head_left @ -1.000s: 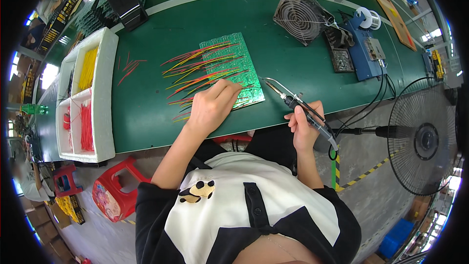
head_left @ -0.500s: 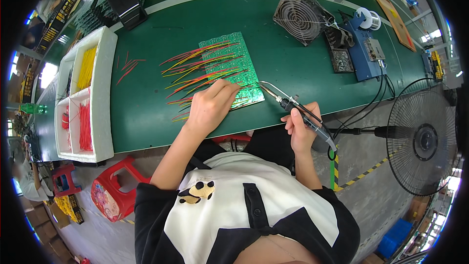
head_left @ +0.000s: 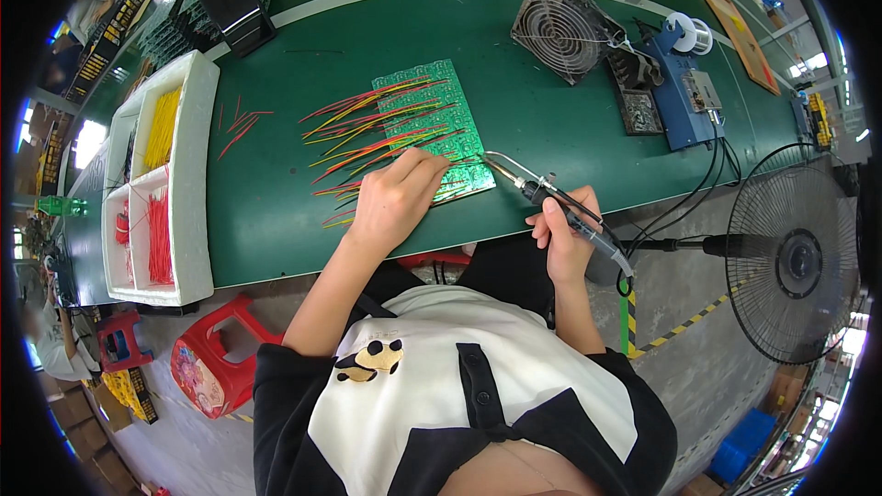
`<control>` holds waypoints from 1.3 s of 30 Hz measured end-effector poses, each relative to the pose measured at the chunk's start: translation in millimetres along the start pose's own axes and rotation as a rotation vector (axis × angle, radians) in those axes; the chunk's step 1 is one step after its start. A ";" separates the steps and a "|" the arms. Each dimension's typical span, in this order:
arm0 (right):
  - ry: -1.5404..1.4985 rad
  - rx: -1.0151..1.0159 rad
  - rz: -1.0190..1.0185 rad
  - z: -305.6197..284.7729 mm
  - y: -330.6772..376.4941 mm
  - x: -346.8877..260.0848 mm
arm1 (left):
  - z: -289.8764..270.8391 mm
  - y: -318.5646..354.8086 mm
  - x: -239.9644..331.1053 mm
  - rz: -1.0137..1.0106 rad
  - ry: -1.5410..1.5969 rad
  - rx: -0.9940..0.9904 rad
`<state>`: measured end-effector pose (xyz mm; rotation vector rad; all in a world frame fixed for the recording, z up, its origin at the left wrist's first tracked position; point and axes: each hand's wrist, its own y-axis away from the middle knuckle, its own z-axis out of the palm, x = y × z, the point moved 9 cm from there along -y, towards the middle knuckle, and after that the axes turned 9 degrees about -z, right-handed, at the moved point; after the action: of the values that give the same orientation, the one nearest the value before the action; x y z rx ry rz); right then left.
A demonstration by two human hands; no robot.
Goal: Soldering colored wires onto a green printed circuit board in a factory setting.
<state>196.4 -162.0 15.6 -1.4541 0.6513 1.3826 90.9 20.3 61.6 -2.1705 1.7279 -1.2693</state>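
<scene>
Green circuit board [head_left: 432, 129] lies mid-worktop [head_left: 276, 211] with red and yellow wire leads [head_left: 358, 129] fanning off its left edge. My left hand [head_left: 395, 197] presses flat on its near corner, fingers spread. My right hand [head_left: 562, 243] has fingers closed round the soldering iron [head_left: 551, 202], tip at the board's right edge. Risk: tip slides onto my fingertips or bridges pads. White tray [head_left: 197, 156] at left holds yellow and red wires in separate compartments.
</scene>
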 end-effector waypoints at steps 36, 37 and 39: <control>0.068 0.311 -0.212 -39.3 -33.7 -5.3 | -20.5 2.0 -0.5 0.026 -0.106 0.111; 0.068 0.312 -0.210 -40.0 -33.0 -5.4 | -23.0 2.7 -2.6 -0.001 -0.066 0.137; 0.049 0.279 -0.212 -38.8 -32.7 -5.4 | -21.2 3.1 -5.1 -0.025 -0.103 0.113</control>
<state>240.5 -186.1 24.8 -1.2952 0.6715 1.0500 74.9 32.1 71.0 -2.1598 1.5558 -1.2062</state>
